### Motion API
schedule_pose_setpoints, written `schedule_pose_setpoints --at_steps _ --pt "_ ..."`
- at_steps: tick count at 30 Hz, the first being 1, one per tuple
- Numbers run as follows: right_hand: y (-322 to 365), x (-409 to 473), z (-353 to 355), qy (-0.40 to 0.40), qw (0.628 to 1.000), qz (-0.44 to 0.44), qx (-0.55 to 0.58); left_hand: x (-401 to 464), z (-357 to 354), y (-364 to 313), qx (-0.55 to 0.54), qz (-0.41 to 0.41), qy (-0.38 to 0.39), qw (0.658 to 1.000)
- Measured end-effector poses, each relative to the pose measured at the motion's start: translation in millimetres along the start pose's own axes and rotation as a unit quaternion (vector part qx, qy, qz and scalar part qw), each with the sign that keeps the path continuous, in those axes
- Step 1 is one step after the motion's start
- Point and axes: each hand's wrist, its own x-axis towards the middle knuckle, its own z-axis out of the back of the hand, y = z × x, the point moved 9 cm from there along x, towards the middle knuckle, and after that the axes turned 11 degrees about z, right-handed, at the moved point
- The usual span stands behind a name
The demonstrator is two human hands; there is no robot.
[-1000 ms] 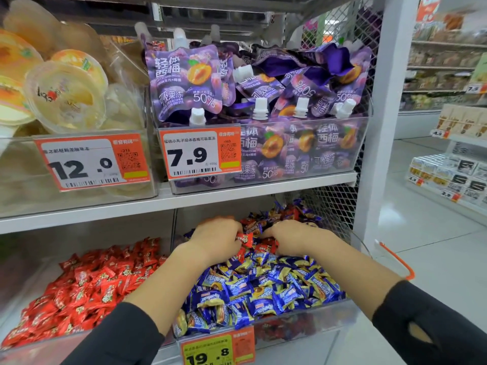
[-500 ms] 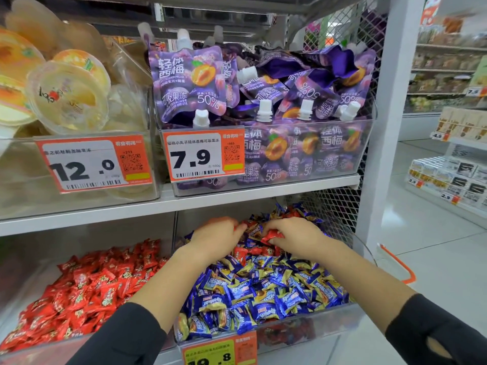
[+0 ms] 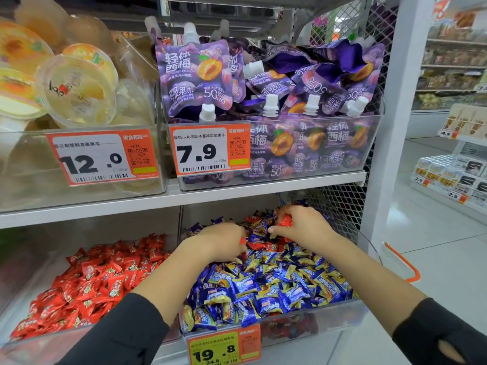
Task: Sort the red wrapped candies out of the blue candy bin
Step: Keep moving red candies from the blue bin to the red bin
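Red wrappers now show in both your hands. Half a second ago your right hand (image 3: 300,227) lay flat on the pile; now it has lifted a little and its fingers (image 3: 276,229) pinch a red candy (image 3: 286,221) at the back of the blue bin (image 3: 329,316). Your left hand (image 3: 224,242) is curled round red pieces too. More red ones (image 3: 257,245) lie between your hands, so the sorting is not finished. The red bin (image 3: 87,280) waits just left.
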Motion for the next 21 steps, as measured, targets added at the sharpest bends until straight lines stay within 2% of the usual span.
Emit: schedule_pose_setpoints --at_steps 7,9,11,16,21 --pt "27 9 -28 0.102 0.984 0.081 -0.120 -12 27 18 -0.134 0.022 -0.103 0.985" --pt "30 8 -34 0.131 0.971 0.093 -0.174 -13 31 24 -0.166 0.037 -0.109 0.979" --pt "27 7 -42 0.152 0.969 0.099 -0.169 -14 32 30 -0.177 0.048 -0.107 0.977" --pt "37 10 -53 0.162 0.966 0.144 -0.138 -27 30 35 -0.108 0.061 -0.130 0.984" --pt "46 14 -53 0.133 0.960 0.159 -0.189 -48 38 36 -0.168 0.047 -0.187 0.967"
